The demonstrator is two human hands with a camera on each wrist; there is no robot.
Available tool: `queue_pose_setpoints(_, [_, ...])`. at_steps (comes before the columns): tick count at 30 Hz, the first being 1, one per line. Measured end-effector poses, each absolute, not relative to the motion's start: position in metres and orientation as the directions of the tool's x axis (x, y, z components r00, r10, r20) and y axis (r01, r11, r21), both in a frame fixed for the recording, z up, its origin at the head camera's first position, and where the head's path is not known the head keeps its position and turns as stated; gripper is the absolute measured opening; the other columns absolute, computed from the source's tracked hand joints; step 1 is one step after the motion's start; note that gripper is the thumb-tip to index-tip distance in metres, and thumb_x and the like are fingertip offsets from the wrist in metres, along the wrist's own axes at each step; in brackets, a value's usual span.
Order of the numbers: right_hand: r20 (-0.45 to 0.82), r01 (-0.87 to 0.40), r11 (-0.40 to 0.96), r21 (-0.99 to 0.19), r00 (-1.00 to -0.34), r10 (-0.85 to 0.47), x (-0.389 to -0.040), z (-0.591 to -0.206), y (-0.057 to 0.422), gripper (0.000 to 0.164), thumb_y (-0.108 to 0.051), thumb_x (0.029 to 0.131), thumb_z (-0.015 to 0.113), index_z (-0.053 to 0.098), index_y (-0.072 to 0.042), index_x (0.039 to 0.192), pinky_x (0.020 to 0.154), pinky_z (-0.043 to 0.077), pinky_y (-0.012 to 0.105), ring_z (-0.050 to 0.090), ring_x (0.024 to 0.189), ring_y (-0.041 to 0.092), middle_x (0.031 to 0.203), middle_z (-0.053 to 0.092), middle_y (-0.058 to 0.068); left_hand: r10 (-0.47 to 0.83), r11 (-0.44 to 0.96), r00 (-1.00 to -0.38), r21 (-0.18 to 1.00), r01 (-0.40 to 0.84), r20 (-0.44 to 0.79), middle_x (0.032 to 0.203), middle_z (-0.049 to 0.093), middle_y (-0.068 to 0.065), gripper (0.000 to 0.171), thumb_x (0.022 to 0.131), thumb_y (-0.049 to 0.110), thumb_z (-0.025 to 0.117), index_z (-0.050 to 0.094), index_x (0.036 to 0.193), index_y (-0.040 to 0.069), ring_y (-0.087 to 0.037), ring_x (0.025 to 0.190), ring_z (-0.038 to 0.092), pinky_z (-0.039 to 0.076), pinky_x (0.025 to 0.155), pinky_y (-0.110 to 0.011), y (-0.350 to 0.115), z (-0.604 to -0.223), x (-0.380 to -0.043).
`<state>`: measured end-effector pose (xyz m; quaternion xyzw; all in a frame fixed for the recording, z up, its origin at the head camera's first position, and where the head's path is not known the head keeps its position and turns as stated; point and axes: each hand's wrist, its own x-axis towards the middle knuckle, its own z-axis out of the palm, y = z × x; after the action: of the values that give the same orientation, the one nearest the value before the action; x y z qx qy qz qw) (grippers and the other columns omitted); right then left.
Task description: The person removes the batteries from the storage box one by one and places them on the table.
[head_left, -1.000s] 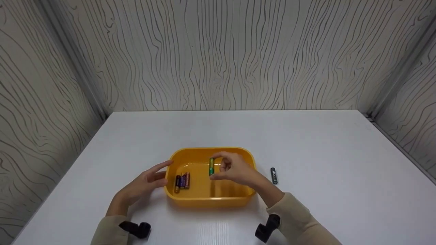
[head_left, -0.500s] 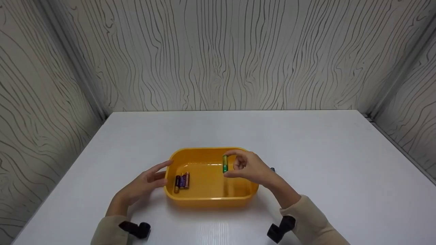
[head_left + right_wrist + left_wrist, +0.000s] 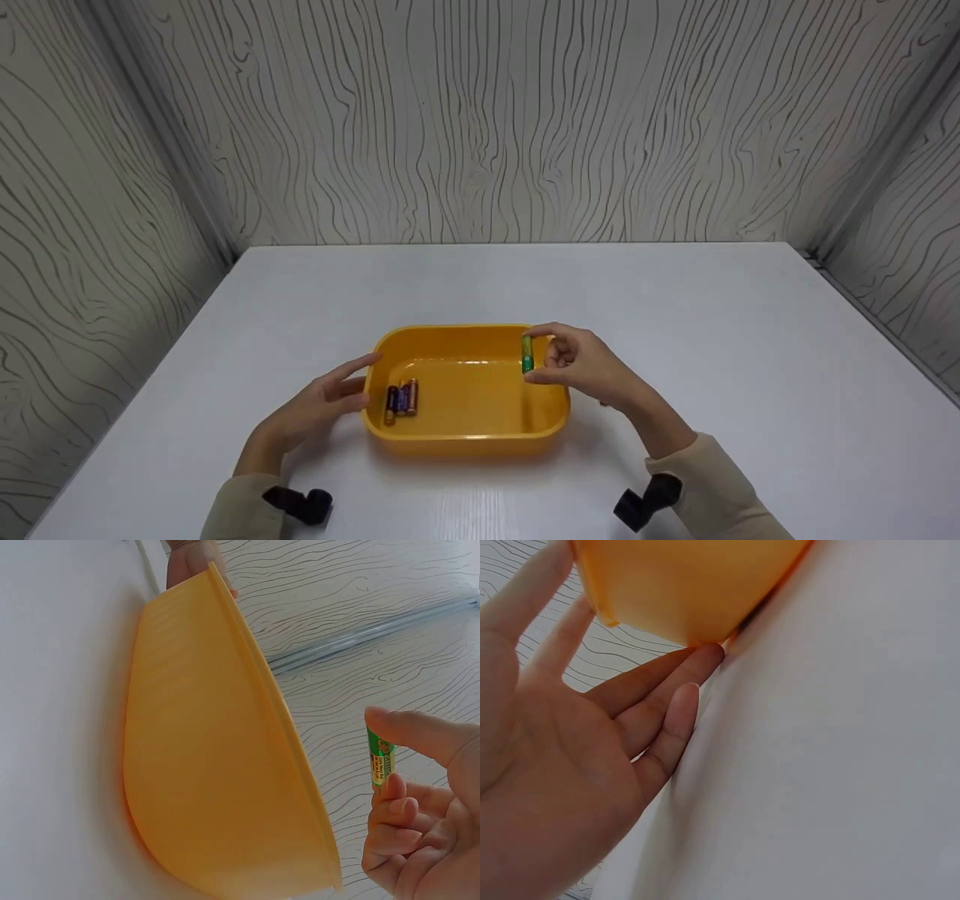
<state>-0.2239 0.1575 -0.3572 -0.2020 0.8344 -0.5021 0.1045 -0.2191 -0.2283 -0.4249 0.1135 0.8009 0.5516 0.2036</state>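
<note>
A yellow plastic bin (image 3: 465, 448) sits on the white table. My right hand (image 3: 596, 365) pinches a green and yellow battery (image 3: 527, 354) by its two ends, between thumb and a fingertip, above the right part of the bin. The right wrist view also shows this battery (image 3: 381, 757), with the other fingers curled beside it. My left hand (image 3: 319, 401) rests against the bin's left side with fingers extended. In the left wrist view the fingers (image 3: 656, 697) touch the outer wall. Several purple and orange-brown batteries (image 3: 402, 399) lie side by side in the bin's left end.
The white table (image 3: 750, 360) reaches back to a wood-grain patterned wall (image 3: 480, 135), with matching panels at both sides. A tiny end of a battery (image 3: 604, 404) peeks out below my right wrist; the rest is hidden.
My right hand has moved right with the green battery, from the bin's middle to its right side. It now covers most of the dark battery on the table. My left hand stays put.
</note>
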Motion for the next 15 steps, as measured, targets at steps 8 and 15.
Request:
queue_pose_setpoints(8, [0.024, -0.229, 0.435, -0.871, -0.903, -0.428, -0.224, -0.357, 0.174, 0.063, -0.025, 0.080, 0.078, 0.052, 0.001, 0.131, 0.059, 0.042, 0.014, 0.044, 0.065, 0.006, 0.076, 0.051, -0.003, 0.415, 0.361, -0.888, 0.932, -0.037, -0.196, 0.160, 0.028, -0.012, 0.063, 0.096, 0.034, 0.058, 0.029, 0.152, 0.030, -0.039, 0.147, 0.029, 0.023, 0.116, -0.066, -0.228, -0.425, -0.219])
queue_pose_setpoints(15, [0.019, -0.220, 0.440, -0.871, -0.908, -0.418, -0.223, -0.358, 0.186, 0.064, -0.024, 0.080, 0.078, 0.051, 0.002, 0.132, 0.054, 0.041, 0.014, 0.045, 0.062, 0.004, 0.075, 0.052, -0.003, 0.413, 0.362, -0.888, 0.931, -0.042, -0.201, 0.161, 0.027, -0.012, 0.063, 0.096, 0.034, 0.058, 0.029, 0.152, 0.030, -0.040, 0.147, 0.029, 0.020, 0.116, -0.069, -0.228, -0.424, -0.219])
